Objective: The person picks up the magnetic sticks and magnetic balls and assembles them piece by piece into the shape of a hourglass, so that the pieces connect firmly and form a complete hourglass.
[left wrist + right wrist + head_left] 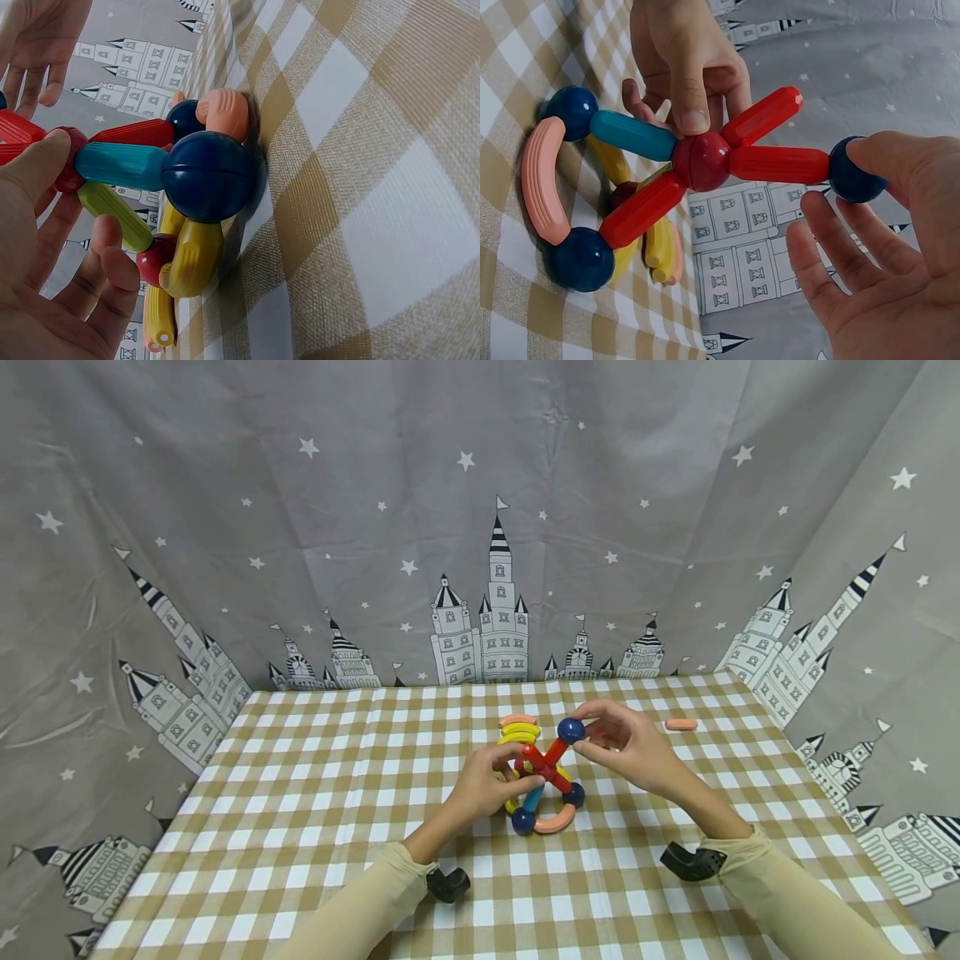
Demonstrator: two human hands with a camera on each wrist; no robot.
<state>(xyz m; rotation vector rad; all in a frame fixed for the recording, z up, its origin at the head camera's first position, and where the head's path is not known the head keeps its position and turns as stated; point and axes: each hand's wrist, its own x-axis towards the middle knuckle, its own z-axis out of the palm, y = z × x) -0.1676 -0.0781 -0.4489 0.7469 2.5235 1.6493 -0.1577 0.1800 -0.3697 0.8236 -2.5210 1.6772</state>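
Note:
A structure of coloured rods and balls stands on the checked cloth. My left hand [482, 783] grips its central red ball [701, 162], thumb on top. From that ball a teal rod [120, 165] and a red rod [643, 210] slope down to two blue balls [210, 176] [581, 259], joined by a curved pink piece [544, 181]. Two more red rods [778, 163] [765, 116] point upward. My right hand [628, 747] pinches a blue ball [571, 730] at the end of one; the other rod's end is bare. A green rod [115, 216] leads to a lower red ball [157, 259].
Behind the structure, curved yellow pieces [520, 732] and a curved pink piece [517, 720] lie on the cloth. A short pink rod [681, 724] lies at the back right. A grey curtain [360, 527] with castles and stars hangs behind the table [300, 777].

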